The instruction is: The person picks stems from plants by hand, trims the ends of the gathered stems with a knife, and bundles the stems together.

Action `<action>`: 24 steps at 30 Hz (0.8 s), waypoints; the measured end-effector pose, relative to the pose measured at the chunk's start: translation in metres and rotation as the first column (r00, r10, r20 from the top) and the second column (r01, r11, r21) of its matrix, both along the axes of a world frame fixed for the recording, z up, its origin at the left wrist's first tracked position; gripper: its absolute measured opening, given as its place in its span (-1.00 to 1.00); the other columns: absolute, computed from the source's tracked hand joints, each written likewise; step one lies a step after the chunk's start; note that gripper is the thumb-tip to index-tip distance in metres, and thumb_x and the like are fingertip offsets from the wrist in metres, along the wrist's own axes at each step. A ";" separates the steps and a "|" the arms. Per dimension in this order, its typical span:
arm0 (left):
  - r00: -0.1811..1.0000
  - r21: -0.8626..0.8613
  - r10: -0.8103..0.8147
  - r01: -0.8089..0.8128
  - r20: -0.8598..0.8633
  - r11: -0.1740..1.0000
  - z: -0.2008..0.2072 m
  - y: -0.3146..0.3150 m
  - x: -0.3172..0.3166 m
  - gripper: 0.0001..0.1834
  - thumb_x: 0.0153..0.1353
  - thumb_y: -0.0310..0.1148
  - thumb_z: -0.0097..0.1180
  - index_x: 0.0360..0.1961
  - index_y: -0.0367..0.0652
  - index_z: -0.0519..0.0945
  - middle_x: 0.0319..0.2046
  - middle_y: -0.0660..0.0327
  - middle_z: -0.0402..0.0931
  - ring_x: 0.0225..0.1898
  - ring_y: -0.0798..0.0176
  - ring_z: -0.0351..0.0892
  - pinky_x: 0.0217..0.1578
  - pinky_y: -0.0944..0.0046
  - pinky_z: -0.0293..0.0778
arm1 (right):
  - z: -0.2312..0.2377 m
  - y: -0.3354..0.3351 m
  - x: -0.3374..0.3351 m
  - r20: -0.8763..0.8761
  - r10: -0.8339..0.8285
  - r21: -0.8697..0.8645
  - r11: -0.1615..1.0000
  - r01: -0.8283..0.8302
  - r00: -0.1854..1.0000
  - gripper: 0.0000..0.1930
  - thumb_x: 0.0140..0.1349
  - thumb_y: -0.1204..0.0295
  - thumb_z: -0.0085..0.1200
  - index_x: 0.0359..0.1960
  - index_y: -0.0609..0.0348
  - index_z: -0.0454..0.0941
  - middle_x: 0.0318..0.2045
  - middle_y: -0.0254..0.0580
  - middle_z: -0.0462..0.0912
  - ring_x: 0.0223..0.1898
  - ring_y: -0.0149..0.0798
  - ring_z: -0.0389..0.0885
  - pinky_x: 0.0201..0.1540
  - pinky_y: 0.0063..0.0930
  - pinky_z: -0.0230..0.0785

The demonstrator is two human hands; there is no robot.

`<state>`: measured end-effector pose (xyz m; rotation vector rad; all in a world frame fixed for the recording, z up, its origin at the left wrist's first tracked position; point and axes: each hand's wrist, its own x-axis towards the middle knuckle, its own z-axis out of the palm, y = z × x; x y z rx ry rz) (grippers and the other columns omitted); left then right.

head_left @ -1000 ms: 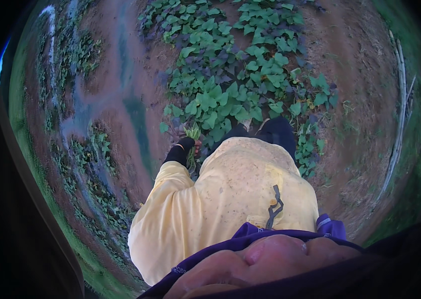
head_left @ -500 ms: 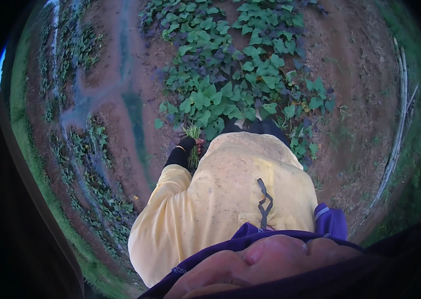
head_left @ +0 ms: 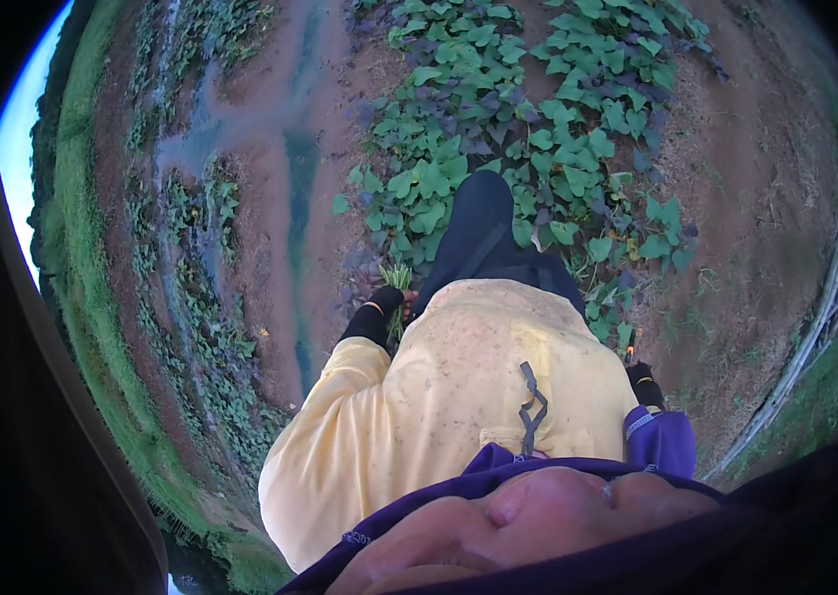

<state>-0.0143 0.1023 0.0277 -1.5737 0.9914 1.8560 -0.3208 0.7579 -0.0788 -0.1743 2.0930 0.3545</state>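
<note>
Left hand (head_left: 379, 315), black-gloved, closed around a small tuft of pulled green weeds (head_left: 397, 283); the blades stick up out of the fist. It sits at about 9 o'clock from the person's torso, held over the bare red soil strip (head_left: 270, 248) at the edge of the vine bed.

Right hand (head_left: 643, 382), also gloved, low at 3 o'clock beside the hip. A small orange-tipped object (head_left: 631, 345) rises from it, possibly a tool handle; too small to tell. Whether this hand is clenched or loose, I cannot tell.

Change from half a second ago: the tuft is in the same fist at the same side, but a dark-trousered leg (head_left: 483, 233) now reaches out to 12 o'clock into the leafy bed, where earlier both feet were tucked near the body. The view has swung, so the person appears to be stepping forward along the row with the bundle in hand, not stooping to pull.

Outward: broad heart-shaped green vine leaves (head_left: 498, 109) with purple undersides fill 12 to 2 o'clock. Wet furrow (head_left: 300, 188) at 10 o'clock. Dry soil and pale poles (head_left: 815, 327) at 3 o'clock. Grass bank (head_left: 82, 248) along 9 o'clock. Yellow jacket (head_left: 439, 397) fills the centre.
</note>
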 end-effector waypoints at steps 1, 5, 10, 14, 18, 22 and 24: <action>0.999 -0.025 0.029 -0.028 0.034 0.999 0.011 0.000 0.017 -0.76 0.12 -0.27 0.26 -0.53 -0.08 0.47 -0.64 0.28 0.40 -0.62 0.27 0.41 -0.58 0.22 0.40 | 0.000 -0.011 0.002 -0.066 0.062 -0.054 0.996 -0.066 0.996 -0.46 0.09 -0.13 0.05 -0.20 0.10 0.63 -0.34 0.10 0.64 -0.23 -0.06 0.64 -0.10 -0.17 0.43; 0.963 -0.124 0.190 -0.168 0.191 0.978 0.058 -0.022 0.107 -0.77 0.12 -0.25 0.25 -0.54 -0.08 0.48 -0.66 0.27 0.43 -0.65 0.26 0.43 -0.59 0.22 0.39 | 0.040 -0.130 0.014 -0.291 0.030 -0.409 0.900 -0.153 0.956 -0.62 0.10 0.11 0.09 -0.40 0.24 0.64 -0.45 0.00 0.66 -0.38 0.00 0.64 -0.25 -0.18 0.44; 0.966 -0.169 0.228 -0.206 0.124 0.964 0.051 -0.038 0.081 -0.78 0.11 -0.25 0.23 -0.55 -0.08 0.50 -0.66 0.26 0.44 -0.65 0.25 0.44 -0.62 0.21 0.38 | 0.073 -0.221 -0.019 0.363 -0.244 -0.721 0.538 0.437 0.899 -0.71 0.07 0.22 0.10 -0.41 0.24 0.60 -0.38 -0.06 0.65 -0.39 -0.22 0.60 -0.24 -0.41 0.43; 0.948 -0.272 0.293 -0.252 0.123 0.929 0.044 -0.086 0.063 -0.81 0.12 -0.29 0.22 -0.50 -0.10 0.49 -0.65 0.26 0.44 -0.66 0.27 0.43 -0.64 0.23 0.38 | 0.083 -0.306 -0.006 0.656 -0.211 -0.590 0.455 0.666 0.725 -0.57 0.08 0.04 0.17 -0.43 0.26 0.61 -0.42 -0.14 0.64 -0.51 -0.32 0.53 -0.35 -0.51 0.39; 0.978 -0.469 0.199 -0.203 -0.058 0.860 0.033 -0.189 0.056 -0.82 0.12 -0.29 0.24 -0.43 -0.11 0.49 -0.63 0.29 0.43 -0.68 0.33 0.40 -0.64 0.29 0.36 | 0.100 -0.383 0.002 0.346 -0.310 -0.599 0.653 0.463 0.886 -0.55 0.08 0.03 0.23 -0.40 0.25 0.53 -0.47 -0.22 0.63 -0.63 -0.33 0.50 -0.49 -0.44 0.40; 0.976 -0.606 0.059 -0.178 -0.211 0.775 0.031 -0.263 -0.065 -0.82 0.16 -0.29 0.21 -0.42 -0.11 0.49 -0.61 0.33 0.41 -0.58 0.40 0.41 -0.51 0.38 0.34 | 0.121 -0.401 0.002 0.530 -0.713 -0.298 0.352 0.887 0.460 -0.43 -0.04 0.29 0.38 -0.03 0.21 0.38 -0.51 -0.23 0.58 -0.52 -0.30 0.56 -0.39 -0.41 0.47; 0.906 -0.671 -0.025 -0.293 -0.422 0.681 0.032 -0.296 -0.116 -0.84 0.18 -0.30 0.19 -0.39 -0.11 0.48 -0.58 0.33 0.41 -0.51 0.43 0.43 -0.42 0.41 0.34 | 0.091 -0.371 0.014 0.698 -0.716 -0.058 -0.048 0.997 0.006 -0.38 -0.10 0.41 0.37 0.04 0.21 0.35 -0.43 -0.23 0.56 -0.47 -0.28 0.56 -0.37 -0.42 0.48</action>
